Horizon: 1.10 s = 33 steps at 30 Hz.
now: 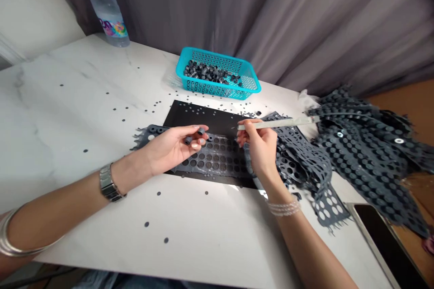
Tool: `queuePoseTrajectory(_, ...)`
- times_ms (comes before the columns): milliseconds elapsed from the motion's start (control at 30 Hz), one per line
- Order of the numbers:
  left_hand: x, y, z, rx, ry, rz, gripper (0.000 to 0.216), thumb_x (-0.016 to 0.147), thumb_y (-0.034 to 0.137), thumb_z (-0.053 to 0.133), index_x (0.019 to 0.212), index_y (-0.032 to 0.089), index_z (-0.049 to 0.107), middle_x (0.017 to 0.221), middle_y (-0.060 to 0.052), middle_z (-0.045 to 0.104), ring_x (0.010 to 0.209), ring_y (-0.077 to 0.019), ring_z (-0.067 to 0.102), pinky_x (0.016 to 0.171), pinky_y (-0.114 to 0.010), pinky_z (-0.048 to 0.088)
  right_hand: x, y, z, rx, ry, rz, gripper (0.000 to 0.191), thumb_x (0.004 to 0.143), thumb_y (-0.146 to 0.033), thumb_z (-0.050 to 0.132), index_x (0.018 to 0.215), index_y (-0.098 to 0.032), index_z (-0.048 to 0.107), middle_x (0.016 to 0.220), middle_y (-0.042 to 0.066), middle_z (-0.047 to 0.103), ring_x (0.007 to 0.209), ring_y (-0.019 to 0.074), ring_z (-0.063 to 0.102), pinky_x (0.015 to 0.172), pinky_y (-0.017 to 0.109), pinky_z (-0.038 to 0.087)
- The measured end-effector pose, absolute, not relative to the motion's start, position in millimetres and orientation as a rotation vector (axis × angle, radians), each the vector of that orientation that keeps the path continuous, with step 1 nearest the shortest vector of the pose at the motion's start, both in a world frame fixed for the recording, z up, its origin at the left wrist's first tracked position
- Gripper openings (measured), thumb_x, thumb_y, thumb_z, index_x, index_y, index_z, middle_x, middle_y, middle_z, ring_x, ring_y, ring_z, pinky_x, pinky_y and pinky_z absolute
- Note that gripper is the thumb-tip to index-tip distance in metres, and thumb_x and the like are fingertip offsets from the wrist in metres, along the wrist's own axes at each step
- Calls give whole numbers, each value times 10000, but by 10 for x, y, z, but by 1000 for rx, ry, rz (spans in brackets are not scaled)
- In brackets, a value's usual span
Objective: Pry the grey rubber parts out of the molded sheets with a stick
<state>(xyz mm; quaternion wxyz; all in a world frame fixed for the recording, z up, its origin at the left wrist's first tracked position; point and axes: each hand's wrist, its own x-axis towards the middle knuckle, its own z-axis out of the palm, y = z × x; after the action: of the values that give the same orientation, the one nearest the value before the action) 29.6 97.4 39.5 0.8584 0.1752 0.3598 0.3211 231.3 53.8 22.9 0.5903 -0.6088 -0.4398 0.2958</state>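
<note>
My left hand (176, 146) is curled over a dark grey rubber sheet (217, 159) full of round holes, and small grey rubber rings (195, 136) sit between its fingertips. My right hand (259, 144) pinches a thin white stick tool (281, 122) that points left over the same sheet. The sheet lies on a black mat (200, 115) on the white marble table (68, 113).
A turquoise basket (251, 82) of grey rings stands behind the mat. A heap of punched rubber sheets (366, 144) lies to the right, a phone (386, 239) at the near right edge, a water bottle (106, 9) at the far left. Small punched dots are scattered around.
</note>
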Motion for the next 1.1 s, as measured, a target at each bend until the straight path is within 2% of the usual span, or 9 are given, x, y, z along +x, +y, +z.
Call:
queuePoseTrajectory(300, 283, 978, 385, 363, 772, 678, 129, 857, 95, 551, 828, 63, 672, 805, -106, 625, 659, -91, 596, 564, -156, 527, 2059, 613, 199, -1349, -1026, 718, 232, 870, -380, 547, 836, -160, 614, 616, -13, 569, 480, 88, 502, 441, 207, 401)
queuePoseTrajectory(467, 257, 1032, 407, 409, 713, 697, 348, 893, 258, 560, 576, 149, 469, 644, -14, 502, 534, -60, 486, 384, -134, 378, 2123, 555, 54, -1432, -1177, 751, 285, 899, -417, 518, 840, -159, 625, 596, -21, 552, 484, 91, 495, 463, 207, 393)
queuePoseTrajectory(533, 258, 1058, 421, 538, 753, 730, 243, 893, 220, 558, 662, 147, 542, 562, 38, 406, 452, -38, 386, 338, -120, 280, 2148, 552, 32, -1465, -1278, 736, 283, 912, -409, 499, 843, -166, 628, 610, -18, 557, 507, 97, 511, 482, 209, 395)
queuePoseTrajectory(600, 278, 1076, 438, 731, 842, 746, 68, 874, 158, 563, 888, 157, 630, 539, 60, 380, 428, -37, 347, 335, -119, 227, 2153, 554, 24, -1499, -1366, 700, 282, 918, -402, 487, 834, -171, 627, 624, -11, 571, 530, 108, 529, 500, 213, 401)
queuePoseTrajectory(700, 331, 1089, 449, 970, 948, 677, 310, 840, 127, 571, 1142, 190, 600, 626, 25, 498, 461, -51, 396, 355, -146, 187, 2140, 555, 31, -1527, -1450, 648, 291, 922, -397, 473, 815, -176, 630, 632, -3, 584, 553, 122, 550, 528, 223, 415)
queuePoseTrajectory(767, 365, 1095, 431, 1145, 982, 611, 269, 858, 190, 548, 1118, 182, 620, 595, 38, 464, 436, -56, 342, 374, -180, 174, 2128, 554, 42, -1533, -1485, 623, 288, 926, -385, 465, 808, -179, 629, 639, 1, 591, 558, 126, 556, 543, 228, 421)
queuePoseTrajectory(867, 399, 1104, 367, 1727, 1071, 581, 182, 846, 295, 567, 903, 178, 693, 477, 69, 341, 418, -75, 276, 420, -231, 189, 2116, 555, 53, -1536, -1517, 601, 269, 925, -354, 465, 789, -182, 619, 662, 7, 607, 557, 127, 557, 551, 230, 421)
queuePoseTrajectory(967, 435, 1097, 303, 2308, 1146, 520, 180, 788, 321, 631, 885, 200, 722, 468, 49, 418, 445, -102, 355, 473, -259, 229, 2107, 556, 58, -1530, -1530, 589, 265, 921, -334, 469, 756, -184, 612, 698, 15, 627, 568, 128, 562, 554, 231, 420)
queuePoseTrajectory(1100, 504, 1073, 286, 2524, 1221, 371, 272, 816, 324, 583, 1020, 200, 715, 523, 9, 527, 489, -146, 468, 500, -276, 244, 2090, 549, 72, -1520, -1546, 573, 289, 922, -326, 467, 696, -192, 589, 720, 18, 645, 593, 133, 575, 563, 231, 415)
